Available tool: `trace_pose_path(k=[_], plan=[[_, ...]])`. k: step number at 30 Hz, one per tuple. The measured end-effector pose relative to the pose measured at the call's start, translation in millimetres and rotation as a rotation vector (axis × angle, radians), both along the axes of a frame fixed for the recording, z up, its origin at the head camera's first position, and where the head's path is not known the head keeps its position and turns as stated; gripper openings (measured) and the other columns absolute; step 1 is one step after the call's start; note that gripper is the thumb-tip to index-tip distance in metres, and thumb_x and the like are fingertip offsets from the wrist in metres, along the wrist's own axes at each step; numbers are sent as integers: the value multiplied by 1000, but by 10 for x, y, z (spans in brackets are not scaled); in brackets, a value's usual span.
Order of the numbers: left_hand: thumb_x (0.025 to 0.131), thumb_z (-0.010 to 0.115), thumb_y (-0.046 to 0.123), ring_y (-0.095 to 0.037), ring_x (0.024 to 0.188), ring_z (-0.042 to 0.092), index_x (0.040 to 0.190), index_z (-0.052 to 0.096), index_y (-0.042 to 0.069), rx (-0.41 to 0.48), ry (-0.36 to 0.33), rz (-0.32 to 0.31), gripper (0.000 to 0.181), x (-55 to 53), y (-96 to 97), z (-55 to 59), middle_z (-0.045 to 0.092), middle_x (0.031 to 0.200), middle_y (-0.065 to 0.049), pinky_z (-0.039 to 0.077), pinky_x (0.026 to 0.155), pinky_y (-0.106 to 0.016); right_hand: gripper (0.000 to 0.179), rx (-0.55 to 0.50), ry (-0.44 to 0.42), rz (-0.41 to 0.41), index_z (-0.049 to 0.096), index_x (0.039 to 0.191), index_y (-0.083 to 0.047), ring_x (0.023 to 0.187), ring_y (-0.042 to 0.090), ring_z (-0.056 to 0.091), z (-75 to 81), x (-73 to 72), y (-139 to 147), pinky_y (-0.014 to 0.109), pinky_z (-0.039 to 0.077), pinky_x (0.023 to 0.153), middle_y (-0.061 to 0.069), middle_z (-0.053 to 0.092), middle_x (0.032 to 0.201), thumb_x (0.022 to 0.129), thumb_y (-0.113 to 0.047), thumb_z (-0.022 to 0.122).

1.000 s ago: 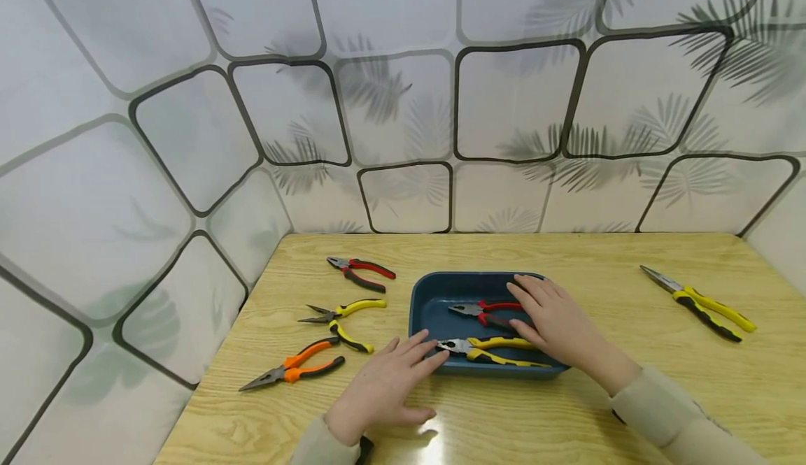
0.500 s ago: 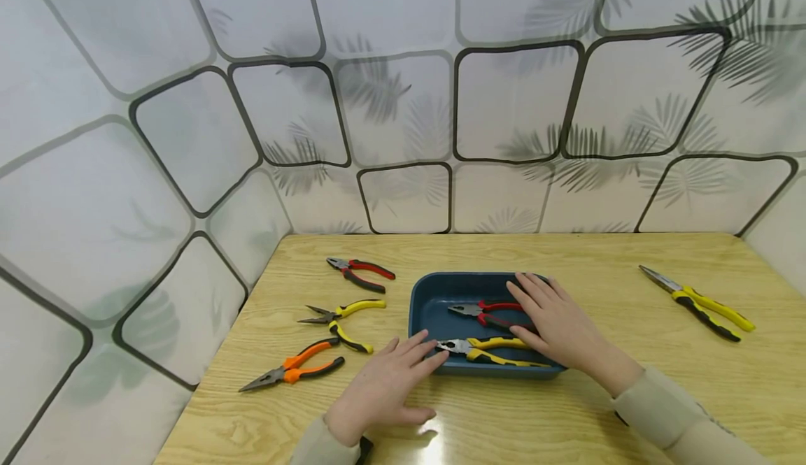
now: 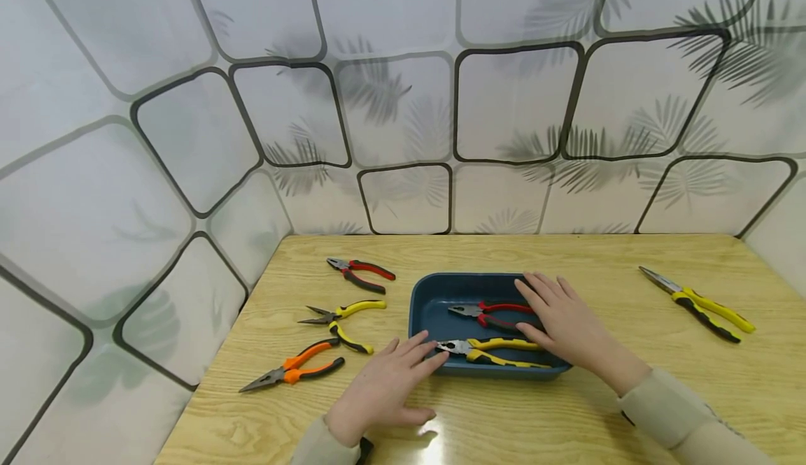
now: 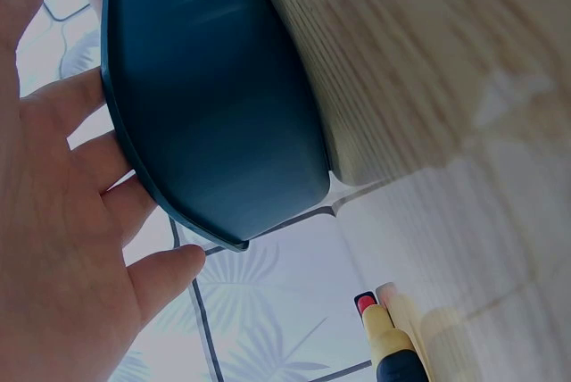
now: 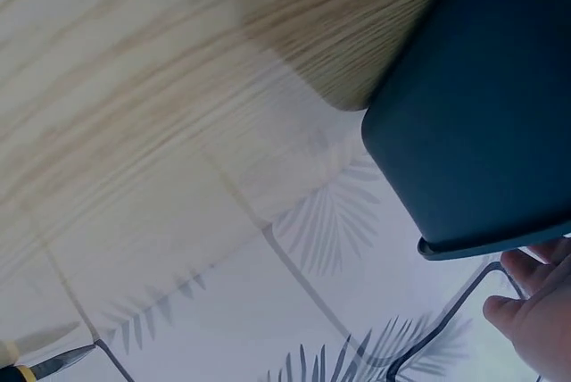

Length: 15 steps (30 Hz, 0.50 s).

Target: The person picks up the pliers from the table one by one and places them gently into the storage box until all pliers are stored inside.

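Note:
A dark blue plastic bin (image 3: 504,373) stands on the table holding two pairs of pliers. The red-and-black pliers (image 3: 483,311) lie toward its back, and the yellow-and-black pliers (image 3: 474,348) along its front. My left hand (image 3: 387,384) is spread at the bin's front left corner, its straight fingers reaching over the rim by the yellow pliers' nose. From the left wrist, the bin's outer wall (image 4: 205,96) fills the space beside the palm. My right hand (image 3: 569,325) lies over the right end of the bin, fingers extended across the rim, hiding that end and the red handle tips.
Left of the bin lie red combination pliers (image 3: 344,266), yellow long-nose pliers (image 3: 332,317) with handles spread, and orange long-nose pliers (image 3: 292,368). Yellow-and-black long-nose pliers (image 3: 683,295) lie at the far right. A patterned wall (image 3: 409,199) rises behind the wooden table (image 3: 604,262).
My right hand has shifted slightly to the right along the bin's end, uncovering more of the red handles. The left hand, bin and pliers have stayed in place.

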<state>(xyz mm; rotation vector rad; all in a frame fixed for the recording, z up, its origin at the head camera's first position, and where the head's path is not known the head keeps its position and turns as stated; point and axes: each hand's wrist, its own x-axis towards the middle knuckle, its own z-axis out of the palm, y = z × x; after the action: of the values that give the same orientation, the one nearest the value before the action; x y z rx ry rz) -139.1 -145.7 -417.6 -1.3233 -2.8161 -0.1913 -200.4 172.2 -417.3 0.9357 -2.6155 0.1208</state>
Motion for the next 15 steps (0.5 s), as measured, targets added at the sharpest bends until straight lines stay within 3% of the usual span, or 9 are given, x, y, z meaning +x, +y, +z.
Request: trace_pose_path(k=[9,15], plan=[[78,58,52,-19,131,17,139,31,20,-1,-6,-3,74,-3,0,4,34,139,-4,29,96,-49,65,-38,50,-6,39,130,3,118,40,33,-23,-54,119,53,19,97,25,37,129,86,-43,52],[78,57,52,-19,131,17,139,31,20,-3,-2,1,74,-2,1,5,34,138,-4,29,96,-49,65,-29,37,-38,39,129,4,117,41,32,-17,-79,209,53,16,99,26,37,129,83,-38,56]])
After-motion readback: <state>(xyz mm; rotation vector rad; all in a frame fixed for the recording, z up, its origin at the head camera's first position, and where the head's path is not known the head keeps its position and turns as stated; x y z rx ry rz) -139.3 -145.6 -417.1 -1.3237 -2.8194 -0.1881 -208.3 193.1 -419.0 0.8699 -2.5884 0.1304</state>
